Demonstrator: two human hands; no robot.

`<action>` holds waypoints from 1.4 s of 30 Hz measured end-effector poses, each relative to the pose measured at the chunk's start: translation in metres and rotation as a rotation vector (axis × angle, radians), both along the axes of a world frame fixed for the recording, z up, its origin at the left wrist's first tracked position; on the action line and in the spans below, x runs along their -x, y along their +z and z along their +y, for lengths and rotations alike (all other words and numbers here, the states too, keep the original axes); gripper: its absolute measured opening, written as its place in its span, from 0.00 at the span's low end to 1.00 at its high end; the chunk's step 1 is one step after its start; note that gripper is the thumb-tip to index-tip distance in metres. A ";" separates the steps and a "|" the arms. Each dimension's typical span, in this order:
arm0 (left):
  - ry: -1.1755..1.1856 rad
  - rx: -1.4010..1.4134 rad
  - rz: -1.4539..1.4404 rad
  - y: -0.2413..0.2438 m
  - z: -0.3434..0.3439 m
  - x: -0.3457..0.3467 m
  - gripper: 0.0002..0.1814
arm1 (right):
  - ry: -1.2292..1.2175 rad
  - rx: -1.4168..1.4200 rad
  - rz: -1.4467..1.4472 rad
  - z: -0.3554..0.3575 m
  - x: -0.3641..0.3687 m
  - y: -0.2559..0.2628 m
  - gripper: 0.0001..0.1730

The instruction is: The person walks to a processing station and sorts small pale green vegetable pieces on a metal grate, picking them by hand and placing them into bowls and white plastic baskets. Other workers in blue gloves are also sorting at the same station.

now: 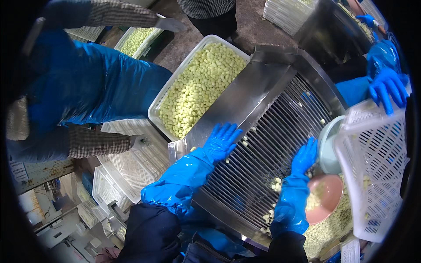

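My left hand, in a blue rubber glove, lies flat with fingers spread at the edge of a stainless-steel chute. Its fingertips reach the side of a metal roller conveyor. My right hand, also gloved, stretches over the far side of the rollers, beside a pale green plastic bowl; I cannot tell whether it touches the bowl. Neither hand holds anything. Some pale green oval seeds lie scattered on the rollers. Next to my right forearm, a pink bowl with seeds in it rests on a heap of them.
A white crate full of seeds stands at the chute's end. A co-worker's blue apron is on the left, near stacked empty crates. On the right, another person's gloved hand is at a tilted white perforated basket.
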State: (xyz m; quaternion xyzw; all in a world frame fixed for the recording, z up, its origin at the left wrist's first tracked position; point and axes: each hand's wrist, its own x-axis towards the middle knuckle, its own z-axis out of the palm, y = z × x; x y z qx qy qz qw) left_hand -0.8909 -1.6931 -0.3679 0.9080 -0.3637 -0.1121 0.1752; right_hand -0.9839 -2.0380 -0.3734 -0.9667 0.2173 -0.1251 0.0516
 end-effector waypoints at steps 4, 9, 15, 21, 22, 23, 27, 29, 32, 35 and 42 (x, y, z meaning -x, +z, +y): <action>0.382 -0.197 -0.118 0.015 0.027 -0.016 0.32 | -0.126 -0.178 -0.088 -0.016 0.041 -0.046 0.27; 0.815 0.501 -0.027 0.004 0.052 -0.010 0.26 | 0.006 -0.166 -0.023 0.067 0.054 -0.010 0.27; 0.460 0.351 -0.416 -0.004 0.043 -0.001 0.15 | 0.091 -0.212 0.033 0.059 0.044 0.028 0.23; 0.622 1.069 0.449 0.020 0.013 -0.054 0.24 | 0.111 0.047 0.036 0.055 0.066 0.012 0.21; 0.655 1.250 0.716 0.023 0.005 -0.066 0.27 | 0.140 0.090 0.038 0.058 0.068 0.012 0.21; 0.677 1.409 1.012 0.030 -0.007 -0.071 0.30 | 0.163 0.136 0.046 0.059 0.078 0.019 0.21; 0.683 1.525 1.390 0.100 -0.028 -0.072 0.41 | 0.123 0.005 -0.142 0.073 0.093 0.075 0.17; 0.620 1.546 1.347 0.145 -0.020 -0.073 0.43 | -0.073 -0.553 -0.166 0.087 0.093 0.130 0.22; 0.422 1.584 1.459 0.187 -0.026 -0.101 0.43 | -0.183 -1.258 -0.244 0.099 0.112 0.174 0.34; 0.259 1.235 1.194 0.262 -0.067 -0.117 0.24 | -0.229 -1.437 -0.486 0.106 0.102 0.193 0.29; 0.298 1.091 0.721 0.191 -0.066 -0.138 0.23 | -0.454 -2.130 -0.782 0.124 0.049 0.297 0.40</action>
